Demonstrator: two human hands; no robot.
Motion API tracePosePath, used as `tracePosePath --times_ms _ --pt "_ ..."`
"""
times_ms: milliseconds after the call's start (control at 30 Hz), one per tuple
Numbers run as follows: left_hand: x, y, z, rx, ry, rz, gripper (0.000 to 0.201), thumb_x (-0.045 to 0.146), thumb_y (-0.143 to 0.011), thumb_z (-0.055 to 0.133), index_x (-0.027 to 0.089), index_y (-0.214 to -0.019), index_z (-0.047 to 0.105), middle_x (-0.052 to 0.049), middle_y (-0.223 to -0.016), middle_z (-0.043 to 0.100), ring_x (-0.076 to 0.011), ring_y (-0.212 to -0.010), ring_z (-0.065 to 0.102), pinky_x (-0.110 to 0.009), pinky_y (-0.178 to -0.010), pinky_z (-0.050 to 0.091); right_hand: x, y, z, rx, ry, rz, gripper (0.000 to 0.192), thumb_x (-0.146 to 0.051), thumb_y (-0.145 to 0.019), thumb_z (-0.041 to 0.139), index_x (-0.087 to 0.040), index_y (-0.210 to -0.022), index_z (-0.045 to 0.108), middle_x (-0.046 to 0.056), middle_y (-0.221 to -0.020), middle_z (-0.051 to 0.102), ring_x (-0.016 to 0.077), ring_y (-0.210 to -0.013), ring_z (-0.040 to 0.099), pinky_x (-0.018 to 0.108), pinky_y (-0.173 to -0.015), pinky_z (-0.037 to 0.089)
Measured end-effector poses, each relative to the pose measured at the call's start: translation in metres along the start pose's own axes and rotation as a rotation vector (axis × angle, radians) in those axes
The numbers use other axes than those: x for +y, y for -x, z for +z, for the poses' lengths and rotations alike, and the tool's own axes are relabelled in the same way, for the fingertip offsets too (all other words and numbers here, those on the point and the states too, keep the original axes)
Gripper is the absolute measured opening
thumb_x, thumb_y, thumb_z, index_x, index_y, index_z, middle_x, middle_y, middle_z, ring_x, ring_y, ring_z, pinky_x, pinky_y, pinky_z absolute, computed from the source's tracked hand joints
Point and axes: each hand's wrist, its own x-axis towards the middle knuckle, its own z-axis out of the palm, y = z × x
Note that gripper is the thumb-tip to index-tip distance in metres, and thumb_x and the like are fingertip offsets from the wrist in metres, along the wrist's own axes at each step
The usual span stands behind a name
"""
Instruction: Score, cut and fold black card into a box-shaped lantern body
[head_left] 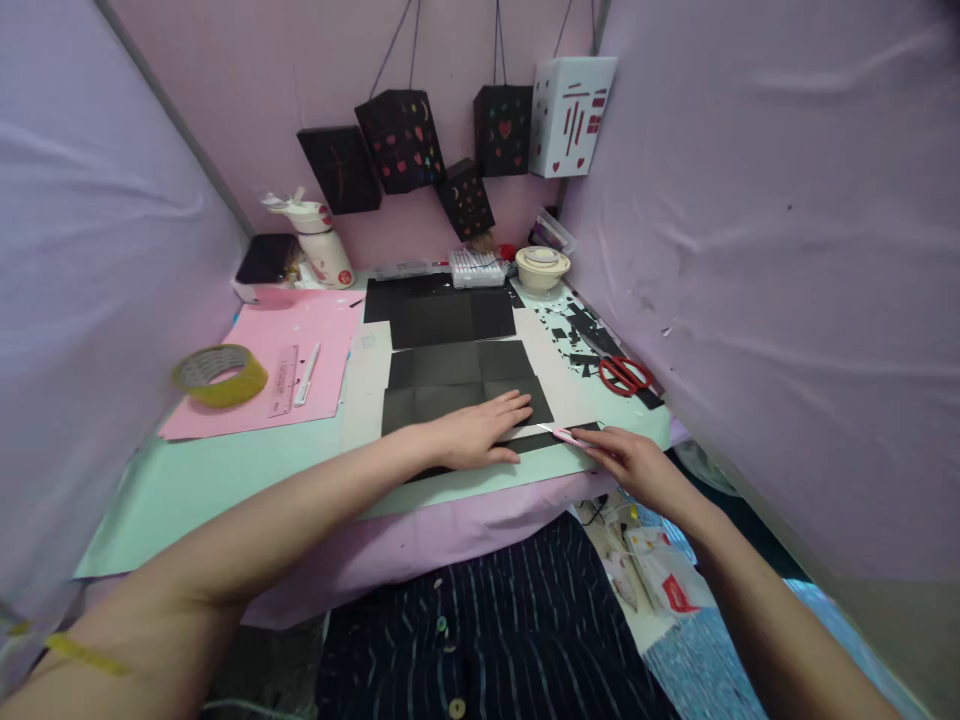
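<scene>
Had left hand (484, 432) laid flat over creased black sheet (469, 365) near front of table (262, 480), fingers extended, thumb out. Right hand (630, 458) pinched pink-handled cutter (566, 437), blade pointing left by narrow black strip (541, 442) nearer me; couldn't tell if tip touched. Red-handled scissors (626, 375) lay right, tape roll (255, 378) left on pink sheet (319, 325).
</scene>
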Motion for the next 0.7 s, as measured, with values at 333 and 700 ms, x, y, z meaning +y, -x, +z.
tracePosePath --times_ms 333,700 --pt "-0.025 0.012 0.001 0.038 -0.134 0.111 0.085 0.075 -0.087 0.034 0.026 -0.154 0.014 -0.006 -0.161 0.015 -0.0293 -0.148 0.009 -0.049 -0.118 0.004 0.0 -0.005 -0.004 0.018 -0.034 -0.068 0.036 -0.034 -0.097 0.046 -0.027 -0.127 0.063 0.007 -0.108 0.07 0.0204 -0.092 0.066 0.033 -0.082 0.051" --pt "-0.025 0.011 0.002 0.029 -0.141 0.106 0.091 0.077 -0.086 0.033 0.021 -0.155 0.014 -0.008 -0.161 0.013 -0.0282 -0.148 0.008 -0.047 -0.118 0.002 -0.014 -0.016 -0.003 0.004 -0.012 -0.101 0.033 -0.03 -0.096 0.048 -0.027 -0.124 0.065 0.006 -0.107 0.072 0.0191 -0.092 0.067 0.031 -0.082 0.052"
